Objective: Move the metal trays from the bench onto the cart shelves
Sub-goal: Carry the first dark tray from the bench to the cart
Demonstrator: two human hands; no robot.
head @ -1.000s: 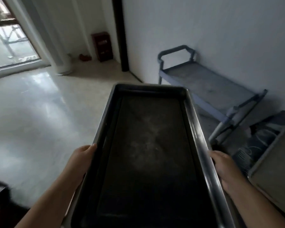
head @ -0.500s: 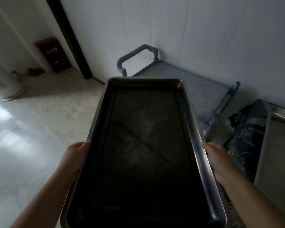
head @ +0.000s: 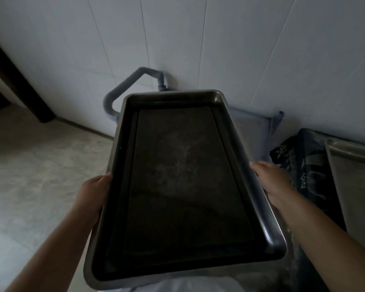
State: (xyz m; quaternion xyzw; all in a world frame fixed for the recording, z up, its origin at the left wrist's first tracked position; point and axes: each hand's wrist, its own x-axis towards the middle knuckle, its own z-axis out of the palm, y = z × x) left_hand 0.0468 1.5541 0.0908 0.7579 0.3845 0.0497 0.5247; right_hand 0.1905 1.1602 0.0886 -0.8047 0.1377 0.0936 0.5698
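Note:
I hold a large dark metal tray [head: 183, 175] lengthwise in front of me, level and empty. My left hand [head: 92, 192] grips its left long rim and my right hand [head: 272, 180] grips its right long rim. Behind and under the tray's far end stands the blue-grey cart [head: 249, 127], against the white wall; its tubular handle [head: 126, 87] sticks out at the left. The tray hides most of the cart's top shelf. Another metal tray [head: 354, 178] lies at the right edge of the view.
A dark patterned bag or cloth [head: 303, 165] lies between the cart and the right-hand tray. White tiled wall [head: 198, 43] closes the space behind the cart. Pale stone floor [head: 30, 175] spreads to the left, with a dark door frame [head: 13, 81] at far left.
The view has swung right and closer to the cart. The tray, still held in both hands, now covers most of the cart's top shelf; the window and red box have left the view.

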